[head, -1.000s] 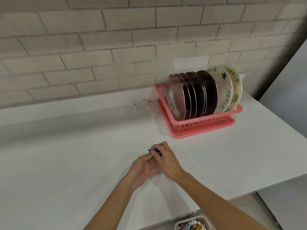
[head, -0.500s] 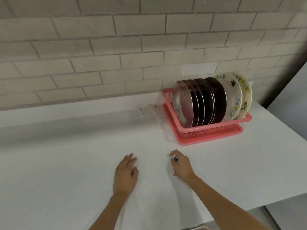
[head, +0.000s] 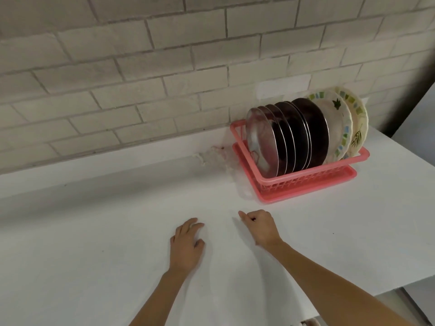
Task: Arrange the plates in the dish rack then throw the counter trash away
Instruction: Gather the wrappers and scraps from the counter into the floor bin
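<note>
Trash left: clear crumpled plastic (head: 213,156) lies by the wall, just beside the dish rack (head: 306,182), ahead of both hands. My right hand (head: 261,228) is nearer, fingers curled; holding anything, I cannot tell. My left hand (head: 186,245) rests flat, relaxed. All plates (head: 294,137) racked upright.

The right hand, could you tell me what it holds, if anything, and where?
It cannot be told: the right hand is curled on the counter, and nothing shows inside it.

pink dish rack (head: 303,182), white counter (head: 94,231)
</note>
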### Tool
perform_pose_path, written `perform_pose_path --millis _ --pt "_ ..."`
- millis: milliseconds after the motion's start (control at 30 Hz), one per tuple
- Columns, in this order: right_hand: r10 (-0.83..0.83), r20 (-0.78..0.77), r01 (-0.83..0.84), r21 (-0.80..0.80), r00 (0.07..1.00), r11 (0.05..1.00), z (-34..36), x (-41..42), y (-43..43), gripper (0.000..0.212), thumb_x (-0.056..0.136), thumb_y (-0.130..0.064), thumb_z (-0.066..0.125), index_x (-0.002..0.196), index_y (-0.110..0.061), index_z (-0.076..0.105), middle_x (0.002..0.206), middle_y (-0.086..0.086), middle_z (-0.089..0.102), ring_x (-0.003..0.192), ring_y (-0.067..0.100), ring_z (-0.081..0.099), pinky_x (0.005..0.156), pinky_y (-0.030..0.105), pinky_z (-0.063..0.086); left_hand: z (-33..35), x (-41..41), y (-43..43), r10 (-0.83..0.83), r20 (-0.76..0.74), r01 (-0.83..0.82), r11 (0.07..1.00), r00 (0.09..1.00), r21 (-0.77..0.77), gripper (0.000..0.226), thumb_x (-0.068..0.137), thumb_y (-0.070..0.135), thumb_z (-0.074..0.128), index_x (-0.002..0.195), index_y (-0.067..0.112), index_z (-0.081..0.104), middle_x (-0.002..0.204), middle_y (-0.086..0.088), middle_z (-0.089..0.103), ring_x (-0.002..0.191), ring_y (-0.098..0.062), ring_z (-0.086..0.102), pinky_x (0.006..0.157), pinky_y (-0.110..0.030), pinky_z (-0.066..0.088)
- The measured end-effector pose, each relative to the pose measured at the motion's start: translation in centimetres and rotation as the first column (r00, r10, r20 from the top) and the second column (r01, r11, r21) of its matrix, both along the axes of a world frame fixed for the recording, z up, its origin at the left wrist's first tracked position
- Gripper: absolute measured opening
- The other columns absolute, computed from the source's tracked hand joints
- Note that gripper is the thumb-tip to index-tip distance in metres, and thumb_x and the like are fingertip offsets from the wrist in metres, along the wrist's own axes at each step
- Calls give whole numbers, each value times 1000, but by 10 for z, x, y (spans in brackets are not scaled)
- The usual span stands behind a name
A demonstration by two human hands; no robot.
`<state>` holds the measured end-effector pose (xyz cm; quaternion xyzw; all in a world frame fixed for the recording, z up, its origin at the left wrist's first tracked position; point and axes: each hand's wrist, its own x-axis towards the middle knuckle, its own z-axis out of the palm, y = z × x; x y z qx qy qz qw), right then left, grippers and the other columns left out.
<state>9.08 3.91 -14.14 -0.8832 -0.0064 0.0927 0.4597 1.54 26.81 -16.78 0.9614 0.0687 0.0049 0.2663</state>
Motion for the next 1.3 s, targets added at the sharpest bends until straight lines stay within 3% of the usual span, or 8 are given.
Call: perform_pose_path --millis 233,433,600,733,933,1067,1167,1300 --pt "-99 59 90 138 993 986 -14 15 1 59 90 -27 68 48 -5 34 46 3 28 36 18 33 35 25 36 29 81 -10 -117 -2 115 982 993 -147 51 89 17 65 137 18 49 142 1 43 128 -20 48 104 -33 41" --pt "-83 176 62 125 981 990 -23 14 3 61 89 -25 68 48 -20 23 44 -6 20 46 13 22 48 20 23 64 191 -38 -204 127 184 971 971 155 74 85 24 69 149 21 32 158 -5 21 141 -27 27 104 -45 42" --pt "-80 165 58 133 983 989 -30 14 0 58 90 -25 66 51 -19 23 47 -6 21 48 11 21 49 22 21 64 241 -56 -228 -297 336 858 927 389 87 85 40 68 154 31 16 163 -3 3 149 -30 4 117 -54 21" --pt "-80 170 57 134 982 989 -35 14 2 56 91 -20 63 52 -18 23 47 -7 21 48 10 22 50 22 23 29 228 -55 -230 -170 271 919 958 287 52 90 33 61 139 23 46 130 -9 51 117 -30 53 97 -40 45" --pt "-53 220 33 94 974 995 -32 17 1 57 91 -17 63 50 -21 23 46 -6 22 46 10 23 49 21 25 9 172 -58 -182 110 175 982 977 71 12 92 18 57 98 9 62 99 -6 60 95 -27 52 85 -38 46" --pt "-61 208 39 105 976 994 -33 17 1 57 91 -16 63 50 -20 24 46 -6 22 46 10 22 50 25 26 -1 116 -62 -67 146 62 997 987 42 13 89 20 56 100 15 53 82 2 56 78 -19 53 85 -38 45" --pt "-63 203 39 118 977 992 -30 17 1 57 90 -15 62 50 -21 22 46 -6 21 47 10 21 51 28 25 3 81 -64 23 101 -1 977 995 -214 55 80 20 61 129 29 37 73 9 58 60 -10 58 63 -23 50" --pt "-39 200 18 105 979 994 -25 15 1 55 90 -13 60 51 -20 22 47 -6 20 49 11 20 52 30 24 7 56 -64 80 -16 -82 964 997 -252 59 77 14 65 133 26 52 98 5 64 82 -12 63 69 -11 42"
